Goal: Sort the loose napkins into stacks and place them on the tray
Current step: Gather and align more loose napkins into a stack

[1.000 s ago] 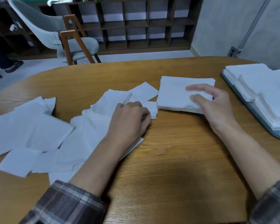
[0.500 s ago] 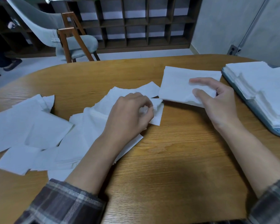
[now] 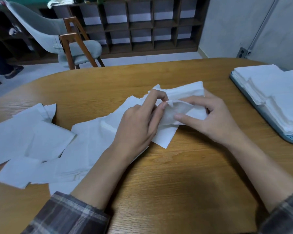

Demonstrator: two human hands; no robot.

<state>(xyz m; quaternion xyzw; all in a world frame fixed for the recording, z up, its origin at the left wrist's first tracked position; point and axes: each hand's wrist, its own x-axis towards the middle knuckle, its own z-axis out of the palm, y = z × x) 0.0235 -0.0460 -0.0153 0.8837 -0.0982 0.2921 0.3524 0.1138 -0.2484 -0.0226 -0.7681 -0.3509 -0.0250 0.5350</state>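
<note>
Several loose white napkins lie scattered over the left half of the wooden table. In the middle, my left hand pinches one napkin between thumb and forefinger. My right hand grips a small stack of napkins from the right side, its fingers curled round the stack's near edge, and the pinched napkin lies against that stack. A blue-grey tray at the right edge carries neat stacks of white napkins.
A grey chair with wooden legs stands beyond the table's far edge, and dark shelving lines the back wall. A person's foot shows on the floor at far left. Bare wood lies in front of my hands.
My left hand lifted a napkin off the pile and carried it right to the stack. My right hand drew the stack toward the middle, so both hands now meet on it.
</note>
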